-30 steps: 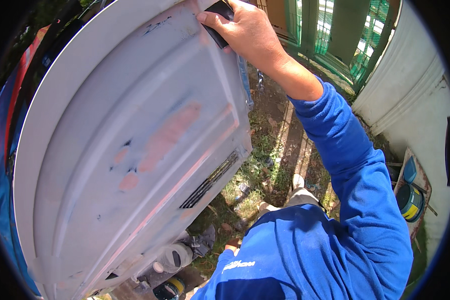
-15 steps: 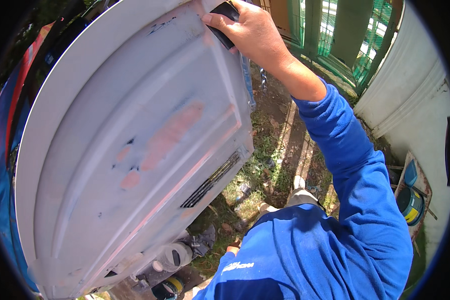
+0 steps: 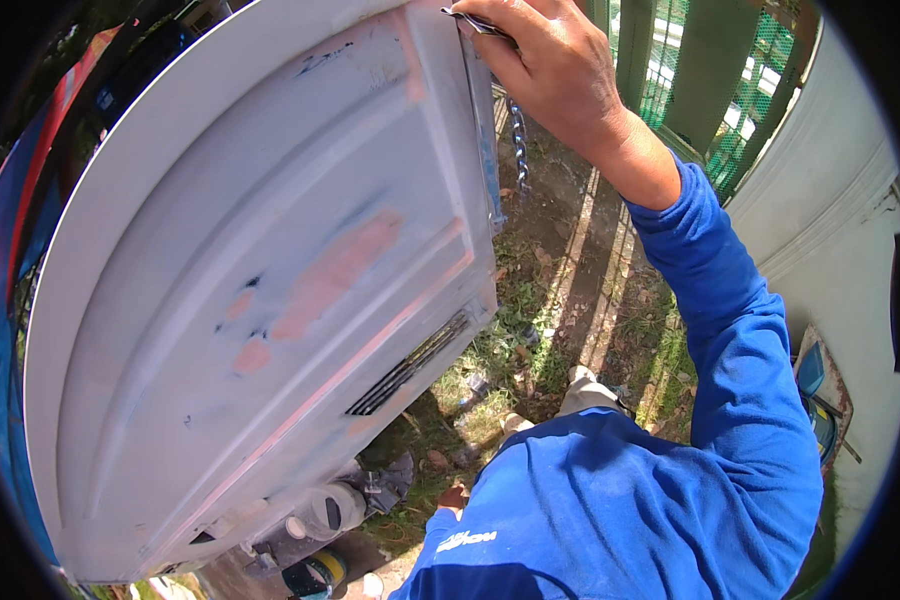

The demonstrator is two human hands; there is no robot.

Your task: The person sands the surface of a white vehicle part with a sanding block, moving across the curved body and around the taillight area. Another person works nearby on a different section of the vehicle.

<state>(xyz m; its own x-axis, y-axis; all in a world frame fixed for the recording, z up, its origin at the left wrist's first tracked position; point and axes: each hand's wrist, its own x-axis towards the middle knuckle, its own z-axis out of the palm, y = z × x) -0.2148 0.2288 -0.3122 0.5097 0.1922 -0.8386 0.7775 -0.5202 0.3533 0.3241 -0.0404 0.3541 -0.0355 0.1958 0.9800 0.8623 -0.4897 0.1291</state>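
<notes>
While grey panel (image 3: 225, 265), matte, ribbed, curved along rim, blotched with pink patches (image 3: 345, 270), lies at 8 o'clock from right hand (image 3: 562, 75), thin dark sheet (image 3: 483, 23) sits at hand's 10 o'clock, near panel's 1 o'clock edge. Right hand: thumb and fingers pinching sheet. Left hand (image 3: 455, 498): view's 6 o'clock, mostly hidden, can't tell grip.

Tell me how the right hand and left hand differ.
The right hand is raised by the panel's upper corner; the left hand is low. The right hand pinches a dark sheet; whether the left hand holds anything is hidden. The right hand shows mostly, the left hand barely. Both are bare.
</notes>
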